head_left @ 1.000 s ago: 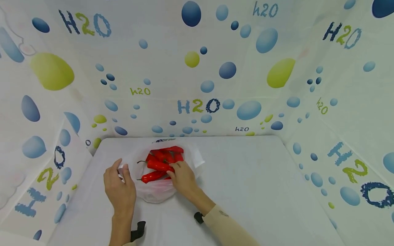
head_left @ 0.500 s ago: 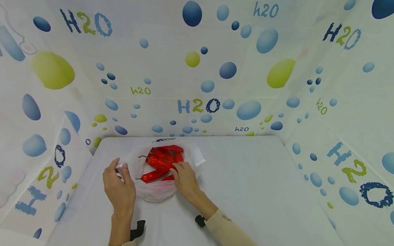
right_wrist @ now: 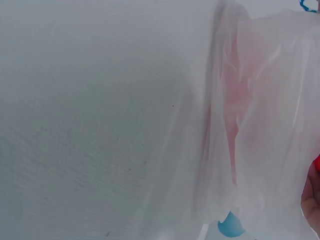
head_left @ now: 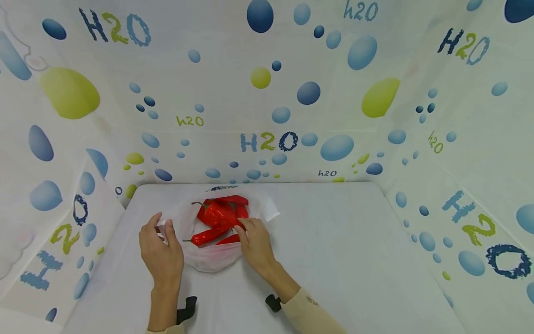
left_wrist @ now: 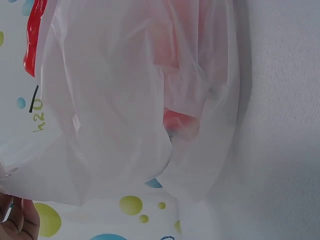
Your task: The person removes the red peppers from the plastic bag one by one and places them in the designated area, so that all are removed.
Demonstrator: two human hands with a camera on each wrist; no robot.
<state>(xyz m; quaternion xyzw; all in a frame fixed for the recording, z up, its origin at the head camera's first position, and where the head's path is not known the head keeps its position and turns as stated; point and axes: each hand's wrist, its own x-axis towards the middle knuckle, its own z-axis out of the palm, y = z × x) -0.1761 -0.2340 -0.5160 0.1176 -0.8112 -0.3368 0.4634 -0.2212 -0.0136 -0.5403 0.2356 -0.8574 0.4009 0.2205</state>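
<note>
A white translucent plastic bag (head_left: 210, 263) lies mouth-up on the table with several red chili peppers (head_left: 208, 236) inside. My left hand (head_left: 160, 250) pinches the bag's left edge between thumb and fingers. In the left wrist view, the fingers (left_wrist: 22, 222) show at the lower left, at the bag's pulled-out corner. At the bag's right side, my right hand (head_left: 257, 246) grips the lower end of one chili pepper (head_left: 218, 214), whose green stem points up and left over the others. The right wrist view shows just part of that hand (right_wrist: 312, 197), with a bit of red beside it.
A white-covered table (head_left: 333, 241) extends around the bag. Behind it and at both sides stand white walls (head_left: 225, 88) printed with blue and green drops and H2O lettering. Black wrist mounts (head_left: 187, 310) sit at both forearms.
The gripped pepper's stem end has swung up and away, raised above the pepper lying below it. My right hand has shifted slightly right. My left hand stays nearly in place on the bag edge.
</note>
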